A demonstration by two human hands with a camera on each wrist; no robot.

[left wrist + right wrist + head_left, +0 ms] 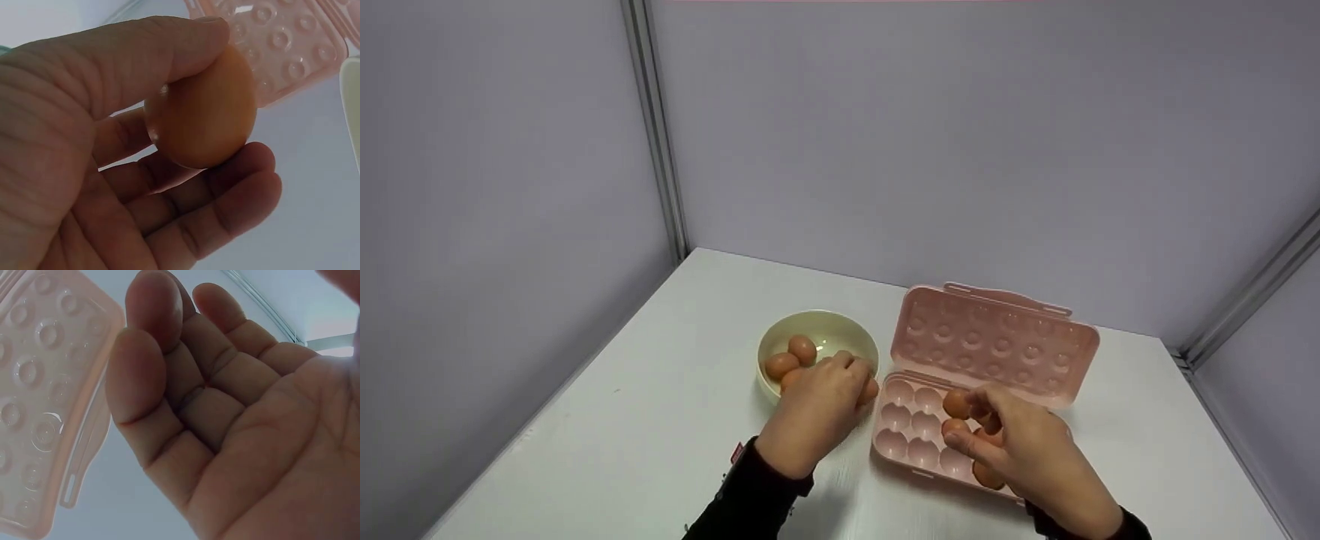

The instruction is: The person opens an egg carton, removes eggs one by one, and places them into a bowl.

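A cream bowl (819,318) on the white table holds several brown eggs (790,358). My left hand (858,384) hovers over the bowl's right rim and pinches one brown egg (202,112) between thumb (169,50) and fingers (236,185). To the right lies a pink egg tray (906,429) with its lid (997,341) open and tilted back. Three eggs (956,403) sit in its cups. My right hand (979,424) hangs just above those eggs. Its fingers (169,354) are loosely bent and the palm is empty.
Grey partition walls (960,150) close the table (660,420) at the back and on both sides. The tray's left cups are bare. Bare tabletop lies left of the bowl and right of the tray.
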